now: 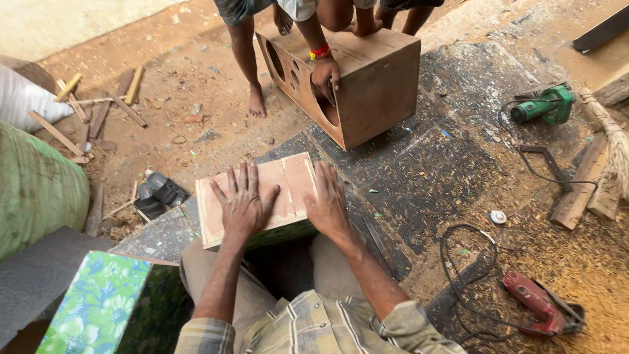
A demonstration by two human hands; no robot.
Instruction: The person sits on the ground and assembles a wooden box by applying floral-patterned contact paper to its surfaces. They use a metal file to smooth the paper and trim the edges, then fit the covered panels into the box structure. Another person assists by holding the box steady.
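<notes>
Both hands flat on the plywood panel (262,196), which rests across the person's knees: left hand (244,203) palm down with fingers spread mid-panel, right hand (327,203) pressing the right edge. No grasp, just open palms. Panel looks pieced from strips, unfinished. Another person's hand (325,75) steadies a speaker box (367,85) with cut holes; red power tool (540,305) lies idle
</notes>
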